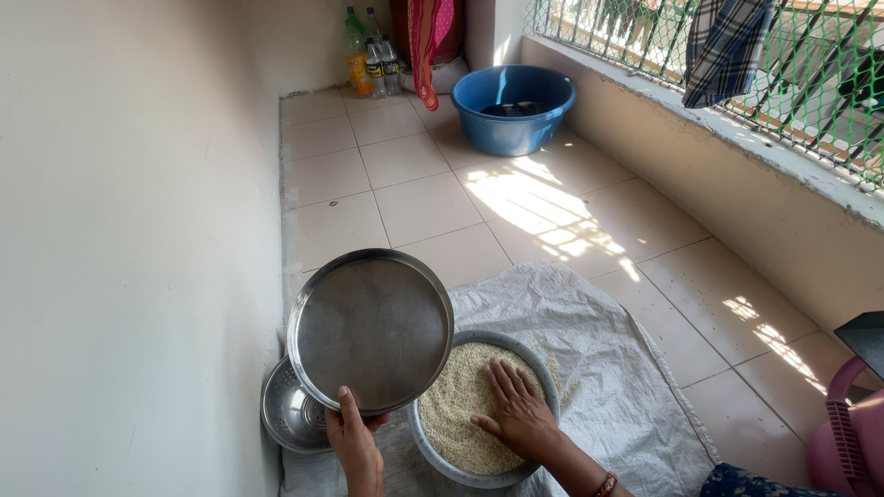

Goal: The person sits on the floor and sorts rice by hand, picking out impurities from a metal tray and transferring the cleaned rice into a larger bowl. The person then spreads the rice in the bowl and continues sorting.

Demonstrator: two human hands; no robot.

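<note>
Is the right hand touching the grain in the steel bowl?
Touching. The head view shows the right hand lying palm-down, flat on the grain in the steel bowl.

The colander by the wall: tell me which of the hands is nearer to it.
Left. The left hand grips the steel plate right beside the colander. The right hand lies flat on the grain in the bowl, farther off.

Left hand (354, 444) gripping tilted steel plate (370, 331); right hand (516, 411) flat on grain (460, 405) in basin (543, 387), white sack (589, 350) beneath.
</note>
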